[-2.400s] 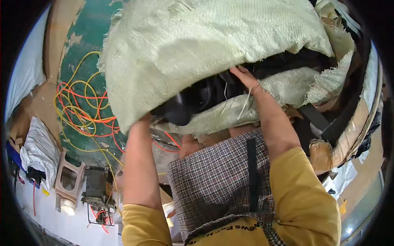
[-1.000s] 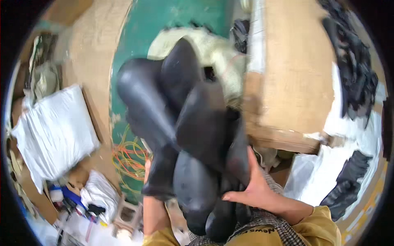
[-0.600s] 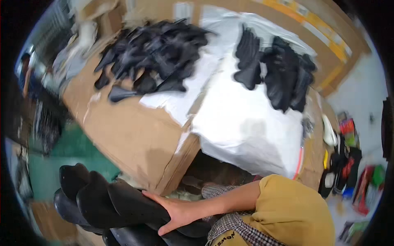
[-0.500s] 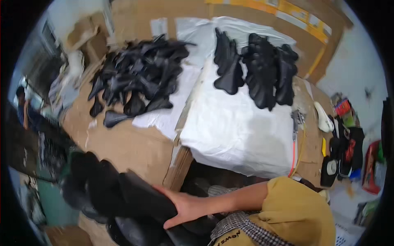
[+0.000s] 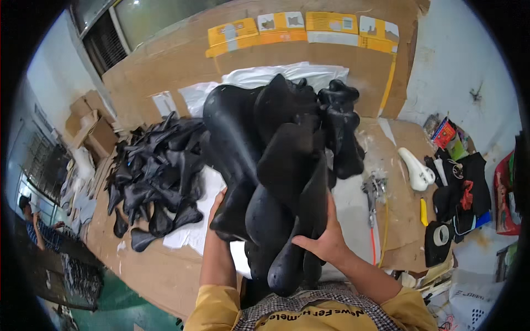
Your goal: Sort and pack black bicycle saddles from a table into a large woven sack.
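A big bundle of black bicycle saddles hangs in front of me above the white-covered work surface, clasped from both sides. My right hand grips its right side, thumb laid across the lower saddles. Against the left side is my left hand, its fingers mostly hidden behind the bundle. Just beyond, stacked black saddles stand on the white cover, partly blocked from sight. A loose heap of black saddles lies to the left on cardboard.
On the right, a white saddle lies near an air gun with a red hose. A yellow-handled tool and a tape roll are close by. Cardboard backs the bench. Another person is at far left.
The bundle has come from the lower left up to the middle, over the white cover. My left hand now shows at its left side; my right hand has shifted to its right side.
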A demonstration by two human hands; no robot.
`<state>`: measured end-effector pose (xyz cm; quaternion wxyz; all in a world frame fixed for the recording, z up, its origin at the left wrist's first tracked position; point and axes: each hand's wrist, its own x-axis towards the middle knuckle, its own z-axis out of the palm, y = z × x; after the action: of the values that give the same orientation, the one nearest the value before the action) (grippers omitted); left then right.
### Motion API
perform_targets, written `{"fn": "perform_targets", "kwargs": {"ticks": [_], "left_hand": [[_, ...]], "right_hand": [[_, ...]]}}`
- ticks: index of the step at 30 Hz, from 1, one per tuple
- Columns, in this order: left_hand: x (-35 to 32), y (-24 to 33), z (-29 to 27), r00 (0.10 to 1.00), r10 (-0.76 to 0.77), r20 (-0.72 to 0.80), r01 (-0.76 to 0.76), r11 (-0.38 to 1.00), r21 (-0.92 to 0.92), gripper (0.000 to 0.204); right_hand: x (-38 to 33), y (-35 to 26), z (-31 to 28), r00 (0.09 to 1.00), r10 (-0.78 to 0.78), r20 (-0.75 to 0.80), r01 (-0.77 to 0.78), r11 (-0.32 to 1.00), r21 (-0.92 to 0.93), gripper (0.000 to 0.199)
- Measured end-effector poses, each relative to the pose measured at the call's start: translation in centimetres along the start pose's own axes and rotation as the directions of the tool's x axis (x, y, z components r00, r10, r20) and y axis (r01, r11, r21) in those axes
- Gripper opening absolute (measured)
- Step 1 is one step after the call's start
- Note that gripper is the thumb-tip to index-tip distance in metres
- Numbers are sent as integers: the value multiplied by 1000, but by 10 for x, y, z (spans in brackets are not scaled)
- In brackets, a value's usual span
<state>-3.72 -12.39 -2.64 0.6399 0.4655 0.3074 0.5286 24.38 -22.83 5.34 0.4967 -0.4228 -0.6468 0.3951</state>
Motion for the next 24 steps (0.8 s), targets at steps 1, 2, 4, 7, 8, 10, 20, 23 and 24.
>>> {"fn": "perform_targets", "kwargs": {"ticks": [1,2,4,7,8,10,20,23,24], "left_hand": [[36,-24,-29,990,-76,120,119,904,-410,61],[70,-36,-28,987,-86,139,138,896,-422,61],[121,-50,-16,994,-104,42,112,936,-334,61],[177,-42,-28,973,-221,-62,225,972,70,70],[186,-47,-39,933,-277,-229,272,961,-53,74],[199,-52,-65,892,-318,-322,314,947,-65,85],[250,-44,2,897,-284,-339,237,956,-172,80],[279,-60,-29,911,-117,-395,69,989,-133,76],[285,-63,-28,885,-102,-455,66,993,-95,75]], "right_hand": [[10,0,-4,998,-6,-67,5,1000,-27,115],[20,4,-10,993,-7,-122,-10,991,-135,115],[37,18,-11,973,13,-230,-59,980,-192,114],[41,69,10,933,61,-354,-199,908,-369,109],[41,86,14,949,22,-316,-169,879,-446,108],[32,121,33,949,29,-313,-198,829,-523,102],[5,145,37,938,41,-345,-228,822,-522,90],[-7,143,45,966,85,-243,-192,865,-463,92],[-12,148,48,965,99,-243,-205,863,-462,92]]}}
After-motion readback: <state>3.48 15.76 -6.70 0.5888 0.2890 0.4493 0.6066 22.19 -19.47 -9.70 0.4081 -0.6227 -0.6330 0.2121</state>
